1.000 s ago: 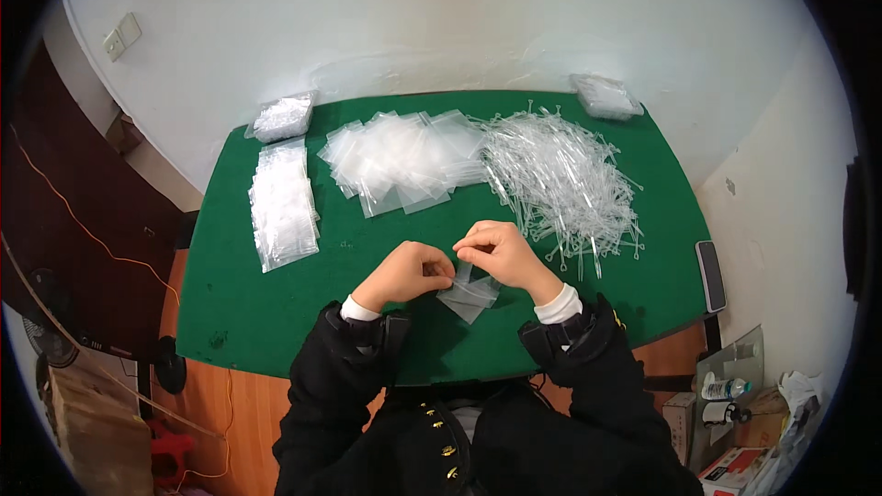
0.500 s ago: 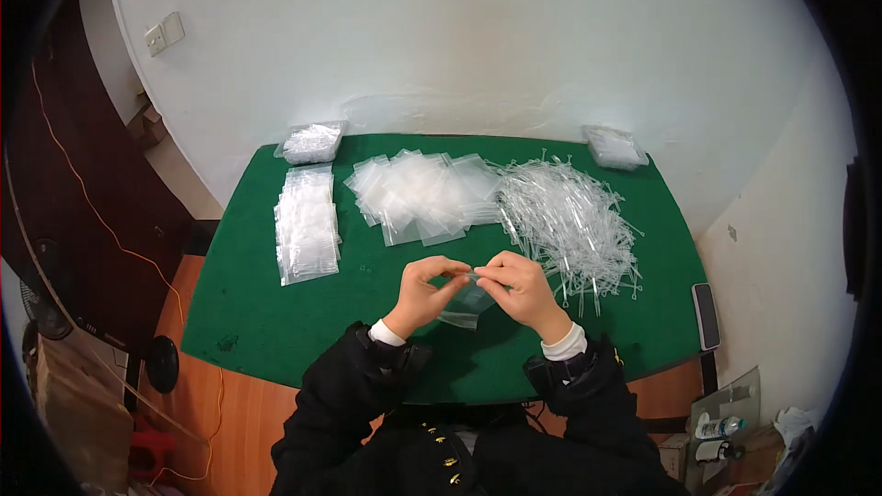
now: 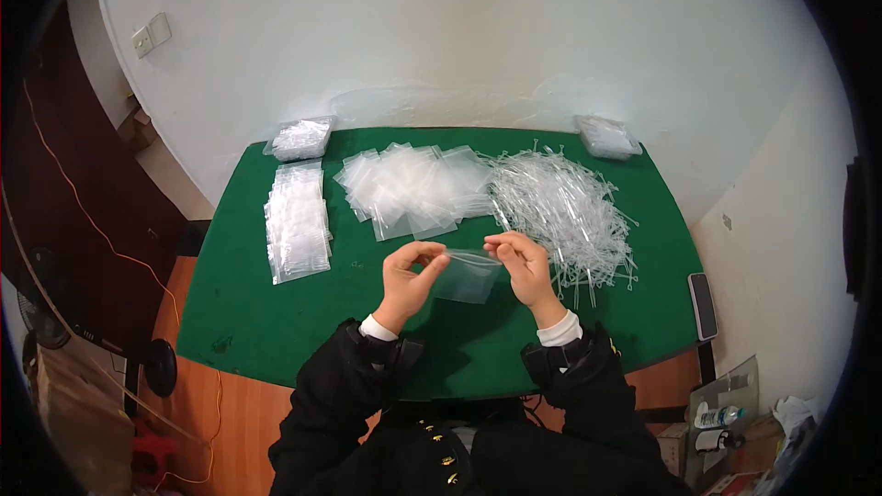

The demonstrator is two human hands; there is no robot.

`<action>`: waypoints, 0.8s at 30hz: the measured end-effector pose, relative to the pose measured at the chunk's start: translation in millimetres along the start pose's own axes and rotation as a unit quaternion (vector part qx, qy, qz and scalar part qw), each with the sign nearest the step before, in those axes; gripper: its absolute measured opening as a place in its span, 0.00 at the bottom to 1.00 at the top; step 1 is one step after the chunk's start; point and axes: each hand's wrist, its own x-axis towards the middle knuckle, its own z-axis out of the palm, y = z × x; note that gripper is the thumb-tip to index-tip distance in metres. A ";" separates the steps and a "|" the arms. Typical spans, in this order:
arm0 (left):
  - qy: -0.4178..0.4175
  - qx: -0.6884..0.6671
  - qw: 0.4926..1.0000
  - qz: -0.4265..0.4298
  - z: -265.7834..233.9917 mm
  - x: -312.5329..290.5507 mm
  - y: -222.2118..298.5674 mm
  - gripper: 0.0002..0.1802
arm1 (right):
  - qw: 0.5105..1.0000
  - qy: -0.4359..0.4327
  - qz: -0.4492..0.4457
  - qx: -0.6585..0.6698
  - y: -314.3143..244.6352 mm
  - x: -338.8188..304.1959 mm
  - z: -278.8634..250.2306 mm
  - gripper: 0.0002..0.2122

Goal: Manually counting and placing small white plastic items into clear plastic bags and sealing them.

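A clear zip bag [image 3: 466,283] hangs between my hands above the near middle of the table, its top edge stretched between them. My left hand [image 3: 408,283] pinches its upper left corner between thumb and fingers. At the upper right corner, my right hand [image 3: 525,276] is closed on the bag in the same way. No contents can be made out through the plastic. Beyond my hands lies a loose pile of flat clear zip bags [image 3: 413,186]. To its right spreads a heap of thin clear plastic sticks with looped ends [image 3: 562,211].
Filled clear bags [image 3: 299,225] lie overlapped in a column at the left of the green table [image 3: 248,312]. Clear tubs stand at the back left [image 3: 303,139] and back right [image 3: 608,138]. A phone-like slab [image 3: 702,307] rests at the right edge. The wall [image 3: 478,37] rises behind.
My hands have moved apart, spreading the top of the bag between them. The bag now hangs more squarely. The whole view has shifted slightly.
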 end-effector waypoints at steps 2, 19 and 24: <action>0.039 -0.008 0.999 -0.004 -2.2 1.3 -1.4 0.07 | 0.989 -0.024 0.093 0.111 4.4 -2.0 4.9 0.11; -0.135 -0.177 0.947 -0.230 11.5 -4.3 -7.8 0.10 | 0.963 -0.113 0.214 0.118 31.3 -11.2 19.7 0.07; -0.150 -0.139 0.951 -0.230 5.1 -1.7 -12.5 0.11 | 0.970 -0.102 0.200 0.094 32.2 -9.9 19.4 0.07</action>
